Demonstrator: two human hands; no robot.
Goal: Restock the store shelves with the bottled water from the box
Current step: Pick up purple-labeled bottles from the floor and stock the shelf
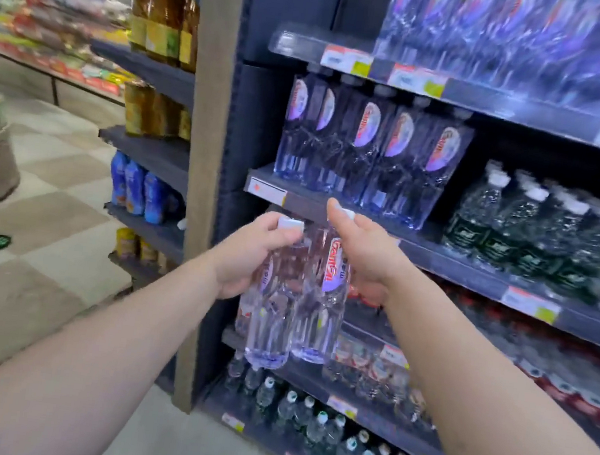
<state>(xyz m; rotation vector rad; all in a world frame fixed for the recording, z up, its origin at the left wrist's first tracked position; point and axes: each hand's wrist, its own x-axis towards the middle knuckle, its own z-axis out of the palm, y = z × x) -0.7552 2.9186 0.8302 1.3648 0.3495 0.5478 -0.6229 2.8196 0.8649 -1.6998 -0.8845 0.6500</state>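
My left hand (251, 255) grips a clear, white-capped water bottle (271, 319) around its neck and shoulder. Beside it, my right hand (363, 253) holds a second matching bottle (320, 306) with a red-lettered oval label. Both bottles hang upright, touching side by side, just below the front edge of the middle shelf (309, 203). On that shelf stands a row of the same labelled bottles (371, 149). The box is out of sight.
Dark-labelled water bottles (535, 227) fill the shelf's right half. Red-capped and small bottles (350, 440) crowd the lower shelves. A brown upright post (202, 176) divides this bay from shelves of yellow and blue goods (140, 183). Checkered floor (34, 230) lies to the left.
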